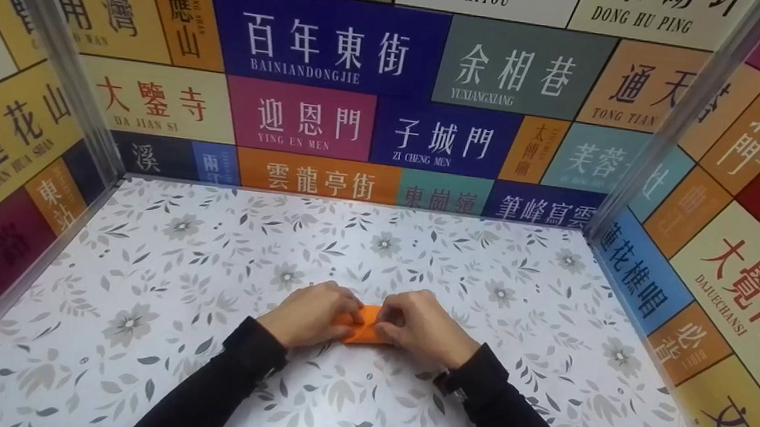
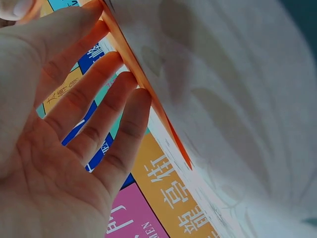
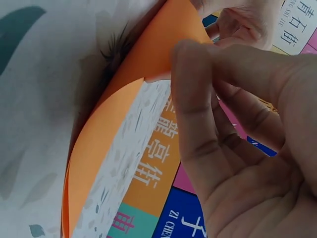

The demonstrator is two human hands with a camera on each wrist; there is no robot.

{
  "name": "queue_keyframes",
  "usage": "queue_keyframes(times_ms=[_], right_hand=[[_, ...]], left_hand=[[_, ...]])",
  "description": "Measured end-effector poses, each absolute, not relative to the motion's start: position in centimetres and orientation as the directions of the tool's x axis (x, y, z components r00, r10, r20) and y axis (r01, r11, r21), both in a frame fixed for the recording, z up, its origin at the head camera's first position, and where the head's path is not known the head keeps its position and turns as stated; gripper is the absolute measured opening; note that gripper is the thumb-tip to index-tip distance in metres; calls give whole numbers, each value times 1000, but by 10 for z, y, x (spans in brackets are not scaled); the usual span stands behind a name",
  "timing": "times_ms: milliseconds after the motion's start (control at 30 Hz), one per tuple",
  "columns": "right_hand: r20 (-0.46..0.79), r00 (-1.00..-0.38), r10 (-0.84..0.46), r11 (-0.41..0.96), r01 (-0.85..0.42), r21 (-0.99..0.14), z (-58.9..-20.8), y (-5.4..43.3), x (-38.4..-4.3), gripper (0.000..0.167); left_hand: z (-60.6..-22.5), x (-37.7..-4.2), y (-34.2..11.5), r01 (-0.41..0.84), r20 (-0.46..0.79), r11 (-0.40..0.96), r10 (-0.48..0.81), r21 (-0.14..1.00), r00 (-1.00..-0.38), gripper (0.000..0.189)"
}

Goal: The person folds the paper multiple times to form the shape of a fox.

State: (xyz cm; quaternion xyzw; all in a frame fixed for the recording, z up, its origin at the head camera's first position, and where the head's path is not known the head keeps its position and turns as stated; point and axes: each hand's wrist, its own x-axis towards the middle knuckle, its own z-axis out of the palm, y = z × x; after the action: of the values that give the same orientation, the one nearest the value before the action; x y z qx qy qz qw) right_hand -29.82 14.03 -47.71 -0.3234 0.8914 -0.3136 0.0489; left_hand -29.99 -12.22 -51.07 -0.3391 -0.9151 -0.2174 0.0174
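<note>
head view: left hand (image 1: pixel 310 314) touches, right hand (image 1: pixel 424 327) pinches orange paper (image 1: pixel 367 331); table edges (image 1: pixel 353 208) well apart.

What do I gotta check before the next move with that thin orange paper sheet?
1. Thin orange paper sheet on the white, leaf-patterned table: ok.
2. Bare left hand on the sheet: ok, fingertips touch it.
3. Bare right hand on the sheet: ok, thumb and finger seem to pinch it.
4. Sheet lying flat: not ok, the right wrist view shows it curving up.
5. Corners matched: cannot tell, the hands hide part of the sheet.
6. Long black cloth sleeves off the sheet: ok.
</note>
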Motion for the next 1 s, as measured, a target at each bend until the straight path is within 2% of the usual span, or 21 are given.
queue_keyframes(times_ms=[333, 633, 800, 1000], right_hand=[[106, -814, -571, 622, -513, -592, -487, 135, -323, 8], [74, -806, -587, 642, -520, -564, -493, 127, -340, 9], [72, -798, -598, 657, -539, -527, -496, 124, -347, 7], [58, -805, -591, 675, -532, -511, -500, 122, -352, 7]], left_hand=[[-512, -305, -121, 684, 255, 640, 637, 350, -727, 19], [-512, -304, -123, 666, 306, 630, 593, 400, -745, 18], [-511, -302, -123, 641, 293, 623, 575, 448, -764, 14], [-510, -302, -124, 640, 294, 624, 574, 448, -765, 15]])
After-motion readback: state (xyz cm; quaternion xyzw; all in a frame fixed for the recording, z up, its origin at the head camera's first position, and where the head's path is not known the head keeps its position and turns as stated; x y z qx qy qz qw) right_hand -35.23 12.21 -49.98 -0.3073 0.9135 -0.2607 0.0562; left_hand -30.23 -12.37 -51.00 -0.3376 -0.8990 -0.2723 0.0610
